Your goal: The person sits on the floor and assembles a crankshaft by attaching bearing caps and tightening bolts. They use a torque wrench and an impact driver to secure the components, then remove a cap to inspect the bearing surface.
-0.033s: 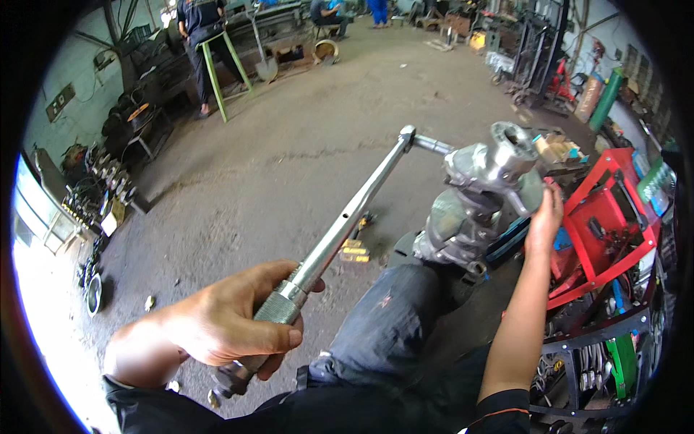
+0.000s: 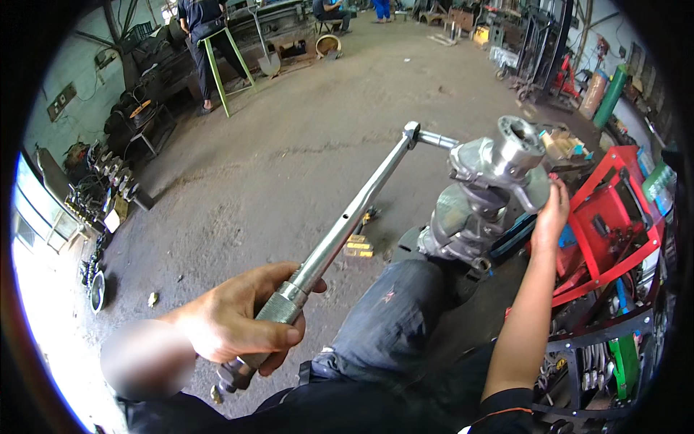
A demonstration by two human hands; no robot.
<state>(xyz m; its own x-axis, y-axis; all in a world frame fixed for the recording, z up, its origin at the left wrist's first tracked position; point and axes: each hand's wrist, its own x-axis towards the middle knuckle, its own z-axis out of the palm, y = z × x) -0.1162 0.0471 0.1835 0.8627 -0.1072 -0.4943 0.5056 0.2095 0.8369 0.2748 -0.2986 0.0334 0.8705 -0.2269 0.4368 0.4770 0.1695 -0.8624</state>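
Note:
My left hand is wrapped around the knurled grip of a long silver torque wrench. The wrench slants away to the right. From its head a short socket piece reaches the side of a crankshaft, where a bolt head, if any, is hidden. The crankshaft stands upright by my bent knee, its hollow round end on top. My right hand grips the edge of an upper counterweight from the right, some fingers hidden behind the metal.
Right of me are a red metal frame and a rack of wrenches. A yellow-and-black tool lies on the floor. More crankshafts stand at left. Farther off, a person is beside a green stool.
The whole view has shifted slightly. Both hands keep their grips, and the wrench and crankshaft hold nearly the same position relative to each other.

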